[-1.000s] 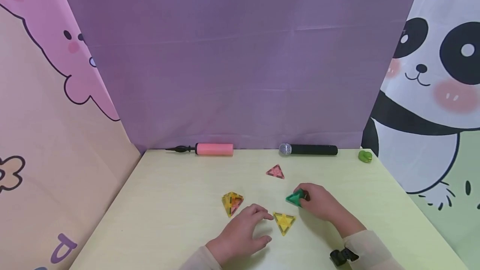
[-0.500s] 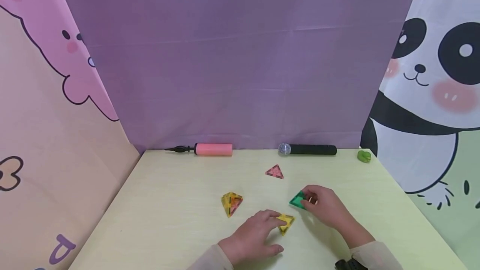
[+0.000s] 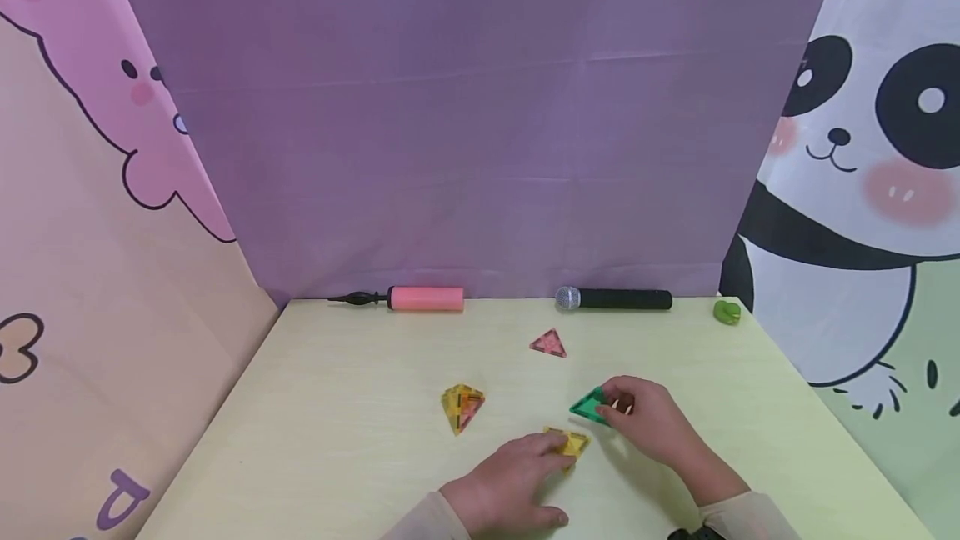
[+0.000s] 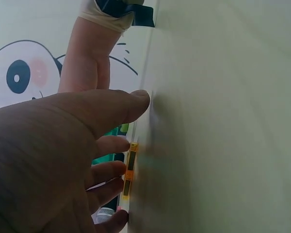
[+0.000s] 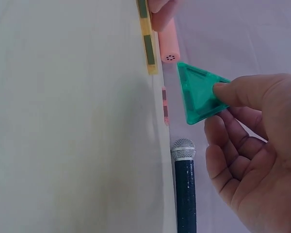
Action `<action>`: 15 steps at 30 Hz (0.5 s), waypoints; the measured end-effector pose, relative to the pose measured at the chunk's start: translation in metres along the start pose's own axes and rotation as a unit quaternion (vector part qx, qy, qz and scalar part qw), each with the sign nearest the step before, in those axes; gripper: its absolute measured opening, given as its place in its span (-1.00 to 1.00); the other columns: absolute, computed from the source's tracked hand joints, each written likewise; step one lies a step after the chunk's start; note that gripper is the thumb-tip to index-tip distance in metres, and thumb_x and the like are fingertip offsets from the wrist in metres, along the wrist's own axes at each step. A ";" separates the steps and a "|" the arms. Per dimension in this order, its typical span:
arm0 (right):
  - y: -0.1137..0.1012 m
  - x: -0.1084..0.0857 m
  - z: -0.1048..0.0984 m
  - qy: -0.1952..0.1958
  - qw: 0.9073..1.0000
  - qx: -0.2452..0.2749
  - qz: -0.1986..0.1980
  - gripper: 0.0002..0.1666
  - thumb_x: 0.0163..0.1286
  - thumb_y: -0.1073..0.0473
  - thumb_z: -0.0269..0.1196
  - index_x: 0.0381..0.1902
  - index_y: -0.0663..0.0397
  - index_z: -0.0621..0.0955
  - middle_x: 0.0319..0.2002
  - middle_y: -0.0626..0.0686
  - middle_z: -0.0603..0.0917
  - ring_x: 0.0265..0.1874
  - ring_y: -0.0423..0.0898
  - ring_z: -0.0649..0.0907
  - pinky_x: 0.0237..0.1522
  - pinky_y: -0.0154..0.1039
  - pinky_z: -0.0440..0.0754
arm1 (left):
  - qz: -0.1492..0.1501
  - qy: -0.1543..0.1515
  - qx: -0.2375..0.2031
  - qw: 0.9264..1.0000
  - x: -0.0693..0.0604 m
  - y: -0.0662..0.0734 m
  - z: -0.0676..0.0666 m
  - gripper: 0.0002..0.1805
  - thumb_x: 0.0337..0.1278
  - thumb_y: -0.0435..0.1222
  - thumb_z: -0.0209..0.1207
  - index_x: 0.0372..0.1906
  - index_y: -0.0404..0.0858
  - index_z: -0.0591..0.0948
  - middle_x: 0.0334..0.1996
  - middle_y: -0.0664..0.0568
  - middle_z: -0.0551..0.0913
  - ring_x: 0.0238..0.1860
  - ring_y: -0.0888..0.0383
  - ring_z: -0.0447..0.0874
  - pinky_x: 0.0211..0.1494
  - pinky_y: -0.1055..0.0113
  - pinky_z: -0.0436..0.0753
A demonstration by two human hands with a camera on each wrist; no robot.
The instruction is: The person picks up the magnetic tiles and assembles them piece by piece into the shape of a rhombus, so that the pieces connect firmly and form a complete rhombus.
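Note:
A green triangular tile [image 3: 588, 406] [image 5: 199, 94] is pinched between the thumb and fingers of my right hand [image 3: 651, 423] [image 5: 266, 141], raised off the table. My left hand [image 3: 513, 482] [image 4: 48, 150] lies with extended fingers over a yellow triangular tile [image 3: 576, 445] [image 4: 131, 167] [image 5: 149, 48] flat on the table, its fingertips on it and covering part of it. To the left stands a joined piece of yellow and pink triangles [image 3: 462, 408]. Farther back a pink triangular tile [image 3: 550, 343] [image 5: 165, 104] lies flat.
Along the back edge of the table [image 3: 337, 423] lie a pink pump [image 3: 427, 298] [image 5: 169, 43] with a black nozzle and a black microphone [image 3: 626, 299] [image 5: 185, 189]. A small green object [image 3: 727, 312] sits at the back right corner. A purple cloth [image 3: 480, 123] hangs behind.
My left hand has moved right, and its fingers now rest on the yellow tile. My right hand has shifted slightly right and nearer, with the green tile still pinched and turned a little.

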State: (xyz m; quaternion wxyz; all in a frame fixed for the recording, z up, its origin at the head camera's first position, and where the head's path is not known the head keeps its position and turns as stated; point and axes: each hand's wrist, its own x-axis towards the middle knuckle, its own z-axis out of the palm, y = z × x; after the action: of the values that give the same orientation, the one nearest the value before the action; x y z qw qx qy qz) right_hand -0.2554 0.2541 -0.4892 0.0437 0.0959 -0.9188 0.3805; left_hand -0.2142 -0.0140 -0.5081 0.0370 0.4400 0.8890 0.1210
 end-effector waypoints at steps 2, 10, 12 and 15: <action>0.001 0.000 0.000 0.000 1.000 0.001 0.002 -0.83 0.35 0.24 0.47 -0.13 0.02 0.73 -0.39 -0.11 0.65 -0.38 -0.10 0.57 -0.47 -0.30 0.56 | 0.002 -0.003 -0.001 1.000 -0.001 0.000 0.000 -0.27 0.29 0.17 0.35 0.49 0.03 0.50 0.53 0.17 0.33 0.52 0.23 0.25 0.48 0.29 0.39; 0.001 -0.002 0.000 0.005 1.000 -0.005 -0.005 -0.82 0.35 0.22 0.47 -0.11 -0.03 0.74 -0.38 -0.14 0.66 -0.39 -0.11 0.58 -0.46 -0.30 0.56 | -0.004 -0.030 -0.035 0.999 -0.006 -0.001 -0.001 -0.30 0.31 0.17 0.33 0.48 0.08 0.51 0.53 0.24 0.32 0.50 0.27 0.25 0.48 0.32 0.38; 0.000 -0.002 0.000 0.003 1.000 -0.004 0.000 -0.81 0.36 0.23 0.47 -0.09 -0.03 0.74 -0.37 -0.13 0.67 -0.37 -0.11 0.58 -0.44 -0.30 0.57 | -0.001 -0.031 -0.052 0.998 -0.009 -0.003 0.000 -0.30 0.32 0.15 0.33 0.49 0.08 0.50 0.54 0.24 0.31 0.52 0.26 0.24 0.48 0.31 0.37; -0.001 -0.004 0.001 -0.005 1.000 0.001 0.003 -0.78 0.37 0.25 0.46 -0.04 0.01 0.74 -0.35 -0.13 0.68 -0.35 -0.12 0.59 -0.39 -0.30 0.59 | 0.000 -0.028 -0.085 0.996 -0.012 -0.007 0.002 -0.33 0.34 0.12 0.33 0.49 0.11 0.50 0.55 0.24 0.29 0.53 0.24 0.21 0.48 0.28 0.38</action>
State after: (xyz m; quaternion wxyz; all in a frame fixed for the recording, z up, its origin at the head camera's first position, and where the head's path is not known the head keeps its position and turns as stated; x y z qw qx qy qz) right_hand -0.2510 0.2532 -0.4895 0.0383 0.0951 -0.9188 0.3812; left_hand -0.2117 -0.0273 -0.5119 0.0995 0.4389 0.8739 0.1839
